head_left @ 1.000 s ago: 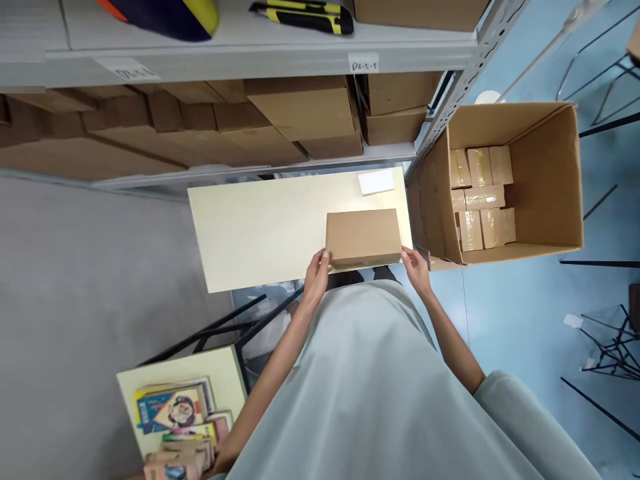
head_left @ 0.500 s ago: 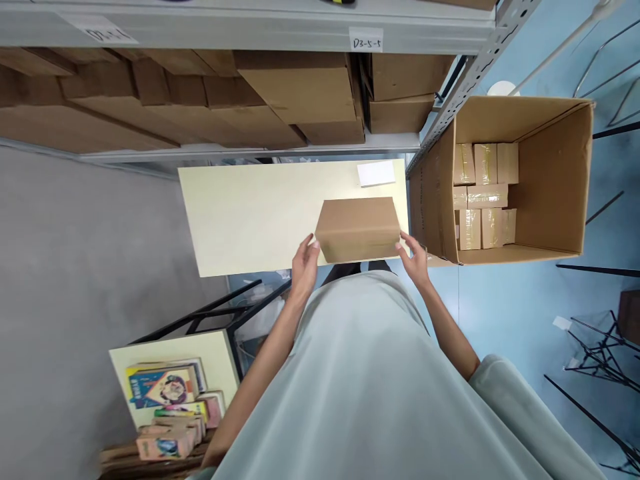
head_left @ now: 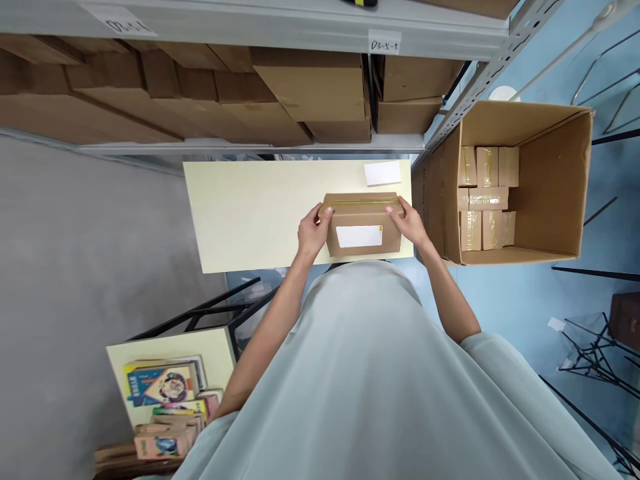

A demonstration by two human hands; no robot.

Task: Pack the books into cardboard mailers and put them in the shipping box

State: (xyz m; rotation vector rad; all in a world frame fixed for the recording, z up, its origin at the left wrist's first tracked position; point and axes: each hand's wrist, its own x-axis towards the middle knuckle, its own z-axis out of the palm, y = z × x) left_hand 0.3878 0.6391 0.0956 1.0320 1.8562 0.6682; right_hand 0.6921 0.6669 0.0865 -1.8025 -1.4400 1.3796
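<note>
The person wears a loose, plain pale grey-green top (head_left: 370,380) with short sleeves (head_left: 505,363) that leave both forearms (head_left: 273,337) bare.

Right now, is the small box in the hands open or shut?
Shut. The small box has tape along its closed seam; left hand and right hand hold it.
</note>
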